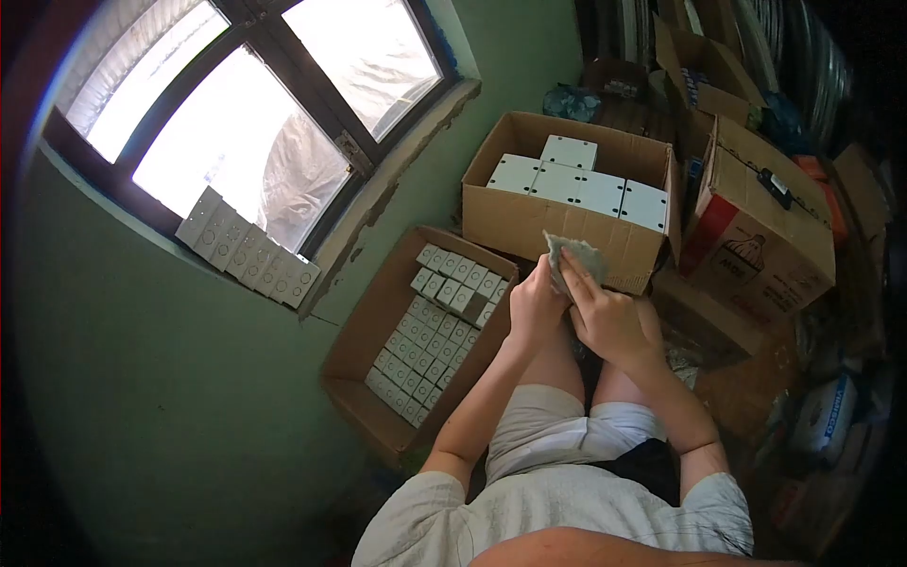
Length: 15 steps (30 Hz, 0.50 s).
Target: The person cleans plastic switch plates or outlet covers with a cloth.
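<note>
A pale grey, crumpled cloth point(588, 257) is held up in front of my knees, between both hands. My left hand point(537, 307) is closed round its lower left side, the thumb pointing up. From the right, my right hand point(607, 317) presses on the cloth with its fingers held together. Whether anything lies inside the cloth is hidden by the fingers. Just beyond the hands stands an open cardboard box point(529, 217) with white square boxes point(557, 180) in it. Left of my left hand, a second open carton point(364, 364) holds rows of small white pieces marked with circles point(425, 345).
Several white pieces point(250, 250) lean in a row on the window sill. At right, a taped carton point(765, 227) with a bulb drawing carries a small black device point(775, 187). Another open carton point(704, 66) stands behind it. A green wall point(170, 397) runs along the left.
</note>
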Available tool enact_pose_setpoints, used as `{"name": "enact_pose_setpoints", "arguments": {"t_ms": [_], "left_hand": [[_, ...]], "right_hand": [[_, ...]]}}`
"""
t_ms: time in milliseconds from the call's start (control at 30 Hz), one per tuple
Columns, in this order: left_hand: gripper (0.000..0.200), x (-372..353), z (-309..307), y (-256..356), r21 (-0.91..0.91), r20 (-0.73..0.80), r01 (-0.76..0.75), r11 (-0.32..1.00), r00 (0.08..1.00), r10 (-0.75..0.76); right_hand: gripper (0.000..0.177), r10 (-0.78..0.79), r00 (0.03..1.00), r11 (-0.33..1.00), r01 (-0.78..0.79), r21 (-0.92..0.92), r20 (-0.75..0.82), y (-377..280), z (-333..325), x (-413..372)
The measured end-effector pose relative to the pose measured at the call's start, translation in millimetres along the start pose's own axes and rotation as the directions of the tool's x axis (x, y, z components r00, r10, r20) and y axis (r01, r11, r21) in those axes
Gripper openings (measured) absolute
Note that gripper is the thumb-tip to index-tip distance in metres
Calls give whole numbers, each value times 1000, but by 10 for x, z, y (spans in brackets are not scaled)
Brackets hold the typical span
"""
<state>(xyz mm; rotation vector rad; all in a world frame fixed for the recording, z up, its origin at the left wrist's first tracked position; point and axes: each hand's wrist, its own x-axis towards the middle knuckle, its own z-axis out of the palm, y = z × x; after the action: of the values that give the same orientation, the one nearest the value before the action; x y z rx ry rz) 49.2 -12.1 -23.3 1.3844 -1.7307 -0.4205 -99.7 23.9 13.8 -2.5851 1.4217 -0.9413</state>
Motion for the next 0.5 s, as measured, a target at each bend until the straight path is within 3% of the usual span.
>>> {"name": "enact_pose_setpoints", "arguments": {"t_ms": [33, 67, 133, 200, 233, 267, 333, 367, 433, 500], "left_hand": [[49, 24, 2, 40, -8, 7, -21, 1000, 1000, 21], [50, 42, -9, 77, -15, 10, -43, 999, 999, 44], [51, 47, -36, 166, 14, 2, -66, 998, 998, 66], [53, 71, -10, 261, -93, -100, -171, 981, 982, 161], [56, 77, -34, 332, -130, -111, -147, 981, 985, 133], [56, 104, -22, 328, -129, -110, -152, 980, 984, 139], [59, 146, 28, 311, -372, -148, -67, 926, 989, 12], [62, 173, 44, 308, -476, -96, -22, 879, 995, -27], [63, 193, 43, 346, -469, -26, -6, 883, 1000, -7], [61, 206, 2, 405, -445, 87, 0, 895, 995, 43]], "right_hand": [[67, 77, 990, 997, -77, -5, 119, -115, -254, 62], [67, 73, 990, 997, -73, -6, 120, -36, -209, 70], [69, 260, 965, 965, -261, 36, 16, 252, -76, 43], [66, 307, 952, 942, -303, 143, -1, 451, 13, -9], [63, 348, 938, 839, -312, 445, 2, 582, 185, -75], [60, 388, 921, 651, -286, 703, 15, 623, 245, -86], [60, 364, 930, 665, -292, 687, 43, 605, 176, -93], [58, 406, 904, 611, -375, 697, 130, 506, 45, -30], [56, 442, 870, 551, -455, 699, 218, 549, 5, 13], [49, 490, 865, 746, -478, 464, 104, 782, 104, -3]]}}
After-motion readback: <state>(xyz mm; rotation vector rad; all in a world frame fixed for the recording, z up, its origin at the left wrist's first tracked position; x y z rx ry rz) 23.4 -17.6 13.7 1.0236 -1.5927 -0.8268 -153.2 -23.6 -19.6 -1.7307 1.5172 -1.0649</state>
